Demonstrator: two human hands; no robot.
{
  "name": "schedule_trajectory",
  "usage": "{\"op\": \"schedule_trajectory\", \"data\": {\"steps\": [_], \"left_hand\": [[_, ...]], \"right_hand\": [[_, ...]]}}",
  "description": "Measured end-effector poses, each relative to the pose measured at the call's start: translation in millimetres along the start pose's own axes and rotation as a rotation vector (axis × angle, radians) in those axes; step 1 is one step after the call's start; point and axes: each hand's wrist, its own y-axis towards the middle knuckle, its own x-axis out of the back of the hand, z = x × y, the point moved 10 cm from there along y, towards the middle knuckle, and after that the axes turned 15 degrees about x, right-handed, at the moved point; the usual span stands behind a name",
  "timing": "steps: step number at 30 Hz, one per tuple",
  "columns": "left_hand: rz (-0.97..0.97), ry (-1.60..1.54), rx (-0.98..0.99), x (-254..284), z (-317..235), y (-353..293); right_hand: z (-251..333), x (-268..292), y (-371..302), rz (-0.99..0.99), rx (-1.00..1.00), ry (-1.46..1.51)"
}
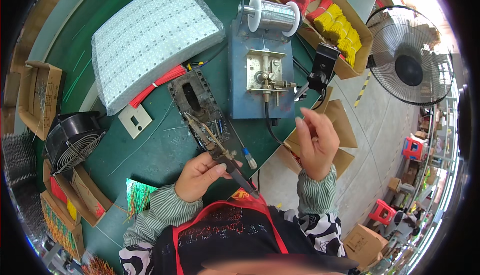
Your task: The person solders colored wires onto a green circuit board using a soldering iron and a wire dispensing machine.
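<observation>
My left hand [200, 175] grips a soldering iron [216, 147] like a pen, its tip lying over a dark, burnt metal fixture [192, 97] on the green bench [165, 150]. My right hand [316, 142] is raised off the bench's right edge, fingers loosely curled; I cannot see anything in it. Behind the fixture stands a blue solder feeder [260, 75] with a spool of solder wire [272, 16] on top. A bundle of red wires [157, 85] lies left of the fixture.
A white bubble-wrapped stack [150, 35] fills the back left. Cardboard boxes [345, 50] of red and yellow wires sit at the back right. A small black fan [70, 140] is at left, a floor fan [407, 57] at right. Green wires [136, 192] lie near my left sleeve.
</observation>
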Motion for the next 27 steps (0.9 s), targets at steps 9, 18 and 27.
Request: {"op": "schedule_trajectory", "data": {"steps": [9, 18, 27], "left_hand": [[-0.004, -0.016, 0.009, 1, -1, 0], [0.050, -0.028, 0.021, 1, 1, 0], [0.051, -0.021, 0.014, 1, 0, 0]], "right_hand": [[-9, -19, 28, 0.104, 0.117, -0.292], [-11, -26, 36, 0.186, 0.201, -0.365], [1, -24, 42, 0.162, 0.374, -0.458]]}}
